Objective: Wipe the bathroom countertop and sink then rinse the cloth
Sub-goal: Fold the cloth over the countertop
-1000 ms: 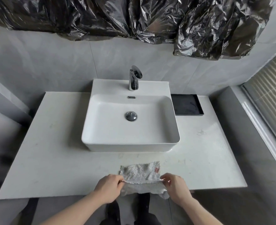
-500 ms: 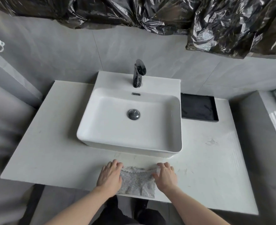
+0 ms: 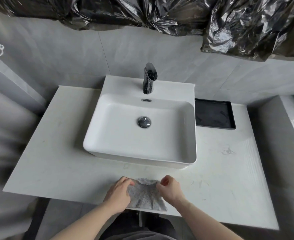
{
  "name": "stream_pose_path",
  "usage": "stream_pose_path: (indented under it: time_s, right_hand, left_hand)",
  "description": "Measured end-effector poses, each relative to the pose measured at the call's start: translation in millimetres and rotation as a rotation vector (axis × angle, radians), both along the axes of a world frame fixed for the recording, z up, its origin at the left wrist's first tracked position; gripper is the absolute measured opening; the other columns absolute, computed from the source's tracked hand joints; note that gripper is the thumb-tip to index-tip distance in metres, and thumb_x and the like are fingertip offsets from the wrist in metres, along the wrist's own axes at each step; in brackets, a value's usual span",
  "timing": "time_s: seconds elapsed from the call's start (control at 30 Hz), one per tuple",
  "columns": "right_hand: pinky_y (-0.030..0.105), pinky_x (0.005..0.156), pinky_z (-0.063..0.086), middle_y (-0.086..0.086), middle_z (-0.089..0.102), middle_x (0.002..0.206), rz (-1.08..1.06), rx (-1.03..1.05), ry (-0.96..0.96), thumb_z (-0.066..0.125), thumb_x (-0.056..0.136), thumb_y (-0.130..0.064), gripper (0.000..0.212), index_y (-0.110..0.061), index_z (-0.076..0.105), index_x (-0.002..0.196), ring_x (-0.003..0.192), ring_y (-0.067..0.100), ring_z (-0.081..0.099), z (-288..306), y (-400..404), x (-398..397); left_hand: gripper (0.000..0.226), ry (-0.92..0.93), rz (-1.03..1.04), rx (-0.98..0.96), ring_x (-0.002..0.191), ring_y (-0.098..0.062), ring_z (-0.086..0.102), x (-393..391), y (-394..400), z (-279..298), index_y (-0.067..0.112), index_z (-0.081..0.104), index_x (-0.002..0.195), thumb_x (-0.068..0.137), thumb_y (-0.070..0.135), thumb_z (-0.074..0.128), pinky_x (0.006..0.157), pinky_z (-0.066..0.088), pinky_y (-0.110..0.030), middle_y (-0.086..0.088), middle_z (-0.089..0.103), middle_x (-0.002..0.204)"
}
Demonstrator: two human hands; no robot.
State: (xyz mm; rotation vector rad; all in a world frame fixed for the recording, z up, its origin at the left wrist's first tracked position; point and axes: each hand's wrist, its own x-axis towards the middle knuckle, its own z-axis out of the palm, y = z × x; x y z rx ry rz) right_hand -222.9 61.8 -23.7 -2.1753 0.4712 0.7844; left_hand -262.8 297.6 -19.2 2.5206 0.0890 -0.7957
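A grey patterned cloth (image 3: 145, 195) lies at the front edge of the white countertop (image 3: 56, 161), just in front of the white vessel sink (image 3: 142, 158). My left hand (image 3: 119, 194) pinches the cloth's far left corner with curled fingers. My right hand (image 3: 169, 187) pinches the far right corner the same way. The cloth's far edge is lifted slightly between both hands. A dark chrome faucet (image 3: 149, 78) stands at the back of the sink, and a round drain stopper (image 3: 144, 121) sits in the basin.
A black tray (image 3: 214, 114) rests on the countertop right of the sink. Black plastic sheeting (image 3: 160, 13) hangs across the wall above. A grey ledge (image 3: 272, 135) borders the countertop on the right, with a window beyond it. Faint smudges mark the right countertop.
Both hands went from lying flat on the folded cloth to pinching its far corners with curled fingers. The camera view shifted slightly.
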Motion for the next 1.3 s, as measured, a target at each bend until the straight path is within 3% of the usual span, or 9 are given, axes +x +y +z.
stream_pose_path:
  time_s: [0.17,0.37,0.47,0.63,0.77,0.97,1.1,1.2,1.3]
  right_hand:
    - [0.038,0.066,0.065,0.003,0.074,0.060,-0.153,0.154,0.086,0.062,0.075,-0.024,0.015,-0.013,0.066,0.085,0.059,0.016,0.074,10.0,54.4,-4.4]
    - [0.039,0.068,0.066,0.002,0.079,0.077,-0.176,0.233,0.144,0.064,0.076,-0.022,0.018,-0.015,0.068,0.093,0.071,0.019,0.078,7.9,103.9,-3.4]
    - [0.031,0.063,0.062,0.003,0.078,0.093,-0.176,0.287,0.178,0.068,0.086,-0.019,0.018,-0.014,0.068,0.104,0.074,0.022,0.079,10.1,108.0,-2.4]
    - [0.034,0.081,0.059,-0.009,0.066,0.109,-0.076,-0.022,-0.038,0.064,0.083,-0.034,0.031,-0.026,0.061,0.113,0.090,0.012,0.068,-1.9,78.2,-22.1]
    - [0.030,0.089,0.050,0.001,0.061,0.122,-0.064,-0.128,0.032,0.061,0.088,-0.044,0.049,-0.019,0.049,0.128,0.107,0.019,0.062,-14.4,69.0,-40.5]
    - [0.028,0.082,0.057,-0.002,0.074,0.103,0.023,-0.120,0.165,0.063,0.081,-0.025,0.014,-0.025,0.064,0.095,0.096,0.017,0.069,-16.9,66.5,-52.6]
    - [0.019,0.061,0.046,-0.005,0.069,0.086,0.053,-0.016,0.051,0.059,0.077,-0.024,0.006,-0.026,0.056,0.082,0.076,0.011,0.062,1.7,52.4,-51.4]
    - [0.023,0.058,0.041,-0.007,0.059,0.068,0.086,0.055,-0.041,0.057,0.070,-0.021,0.009,-0.026,0.050,0.073,0.061,0.010,0.048,26.5,28.8,-44.1]
    - [0.022,0.061,0.046,-0.009,0.062,0.064,0.101,0.118,-0.101,0.056,0.070,-0.015,0.008,-0.018,0.059,0.076,0.058,0.005,0.052,66.9,-1.5,-29.1]
  left_hand:
    - [0.039,0.006,0.036,-0.041,0.110,-0.002,0.055,-3.6,25.7,5.8,0.042,0.057,0.108,0.095,0.008,0.044,0.096,0.046,-0.022,0.025,0.054,0.120]
    - [0.038,-0.002,0.156,-0.025,0.101,-0.001,0.057,-8.8,52.3,7.1,0.045,0.055,0.104,0.093,0.010,0.048,0.085,0.042,-0.017,0.025,0.057,0.116]
    - [0.031,0.009,0.185,-0.030,0.099,-0.002,0.057,-7.1,57.1,4.7,0.041,0.055,0.108,0.093,0.013,0.052,0.087,0.044,-0.019,0.022,0.056,0.115]
    - [0.043,0.042,0.158,-0.052,0.117,-0.009,0.055,0.6,50.5,-7.3,0.029,0.052,0.137,0.095,0.030,0.057,0.099,0.045,-0.027,0.013,0.049,0.137]
    - [0.061,-0.001,0.046,-0.058,0.138,-0.014,0.043,9.8,34.6,-15.6,0.027,0.039,0.151,0.094,0.034,0.060,0.109,0.043,-0.033,0.010,0.038,0.153]
    - [0.067,-0.015,-0.307,-0.054,0.147,-0.016,0.029,33.4,8.8,-10.7,0.027,0.032,0.158,0.097,0.020,0.057,0.121,0.030,-0.036,0.009,0.031,0.160]
    - [0.072,-0.015,-0.449,-0.113,0.148,-0.015,0.026,48.6,-3.5,-0.4,0.029,0.033,0.158,0.092,0.013,0.058,0.124,0.024,-0.035,0.009,0.033,0.160]
    - [0.077,-0.081,-0.565,-0.201,0.149,-0.011,0.024,56.8,-15.8,14.1,0.031,0.031,0.157,0.088,0.006,0.051,0.125,0.021,-0.030,0.012,0.030,0.161]
    - [0.078,-0.136,-0.616,-0.259,0.148,-0.004,0.022,64.6,-33.9,30.6,0.035,0.029,0.157,0.086,0.009,0.051,0.124,0.019,-0.022,0.018,0.028,0.160]
